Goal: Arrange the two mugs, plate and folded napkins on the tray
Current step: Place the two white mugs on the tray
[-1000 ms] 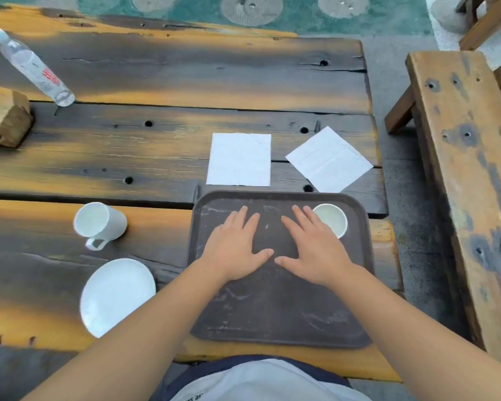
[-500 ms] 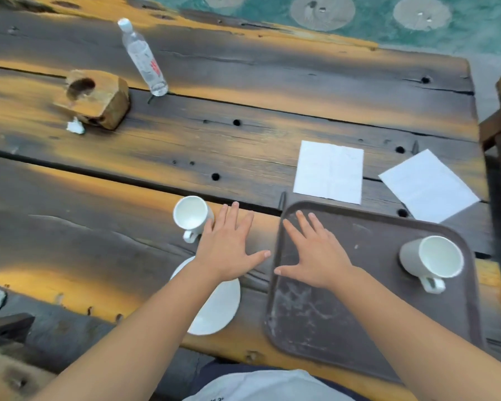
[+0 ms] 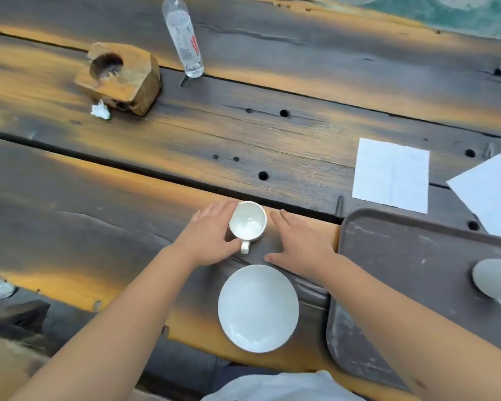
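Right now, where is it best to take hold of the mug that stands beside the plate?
Probably by its body: the mug stands upright, with its handle towards the person, between the left hand and right hand. Either hand could wrap it from its side.

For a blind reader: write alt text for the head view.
Left hand and right hand flank a white mug on a wooden table, a plate nearer; right, a tray holds another mug.
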The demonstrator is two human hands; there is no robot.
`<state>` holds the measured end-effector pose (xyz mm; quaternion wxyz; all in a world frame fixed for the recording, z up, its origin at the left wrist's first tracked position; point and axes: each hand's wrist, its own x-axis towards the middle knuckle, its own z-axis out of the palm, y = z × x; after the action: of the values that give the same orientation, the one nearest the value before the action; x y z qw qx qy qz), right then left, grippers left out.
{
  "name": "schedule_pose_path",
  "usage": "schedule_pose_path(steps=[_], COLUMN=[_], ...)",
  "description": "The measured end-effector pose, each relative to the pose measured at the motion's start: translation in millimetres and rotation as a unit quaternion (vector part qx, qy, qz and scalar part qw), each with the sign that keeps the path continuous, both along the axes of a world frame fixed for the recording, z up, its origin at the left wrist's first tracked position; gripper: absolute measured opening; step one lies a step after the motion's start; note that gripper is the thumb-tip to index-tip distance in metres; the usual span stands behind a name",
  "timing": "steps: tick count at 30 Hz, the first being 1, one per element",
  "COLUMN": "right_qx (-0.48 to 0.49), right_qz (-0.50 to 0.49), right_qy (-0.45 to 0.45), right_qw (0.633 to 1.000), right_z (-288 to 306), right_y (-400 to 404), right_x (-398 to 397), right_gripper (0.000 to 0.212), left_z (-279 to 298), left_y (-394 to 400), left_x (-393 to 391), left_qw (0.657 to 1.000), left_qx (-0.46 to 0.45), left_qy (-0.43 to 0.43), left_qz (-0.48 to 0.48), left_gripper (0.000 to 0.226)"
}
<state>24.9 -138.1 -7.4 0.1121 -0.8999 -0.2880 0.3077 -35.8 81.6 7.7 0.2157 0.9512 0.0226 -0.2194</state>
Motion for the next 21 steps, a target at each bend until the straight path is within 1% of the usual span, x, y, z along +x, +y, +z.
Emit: schedule_pose_path(steps=[2,4,12,17,21], right_qx=[0.021,0.041,0.066,0.105,0.137], right_qz=[-0.018,-0.042,-0.088,-0.110,-0.129], right_qy=[0.008,0.012,0.038,0.060,0.064], right_qw=[1.000,0.998,0.993,0.986,0.980], right_z=[-2.6,-6.1,-18.8,-21.4,-17.5], right_y=[14.5,26.7,48.9,46.0,31.5], right_x=[0.7,2.6,8.8,13.8,11.7], right_gripper=[0.102,0.101,0.098,0.089,0.100], left_z=[-2.6,-6.4,-33.1,-33.6,-27.8], left_y=[10.8,15.8,16.8,16.1,10.0], left_x=[3.9,6.5,20.0,25.3,26.9], left_qw=[0.996,0.993,0.988,0.984,0.982], left_qx=[-0.073,-0.104,-0.147,-0.180,-0.187], left_qy=[0.043,0.063,0.042,0.011,0.001], left_qz=[0.000,-0.001,0.008,0.008,0.000], left_gripper=[0.086,0.091,0.089,0.076,0.075])
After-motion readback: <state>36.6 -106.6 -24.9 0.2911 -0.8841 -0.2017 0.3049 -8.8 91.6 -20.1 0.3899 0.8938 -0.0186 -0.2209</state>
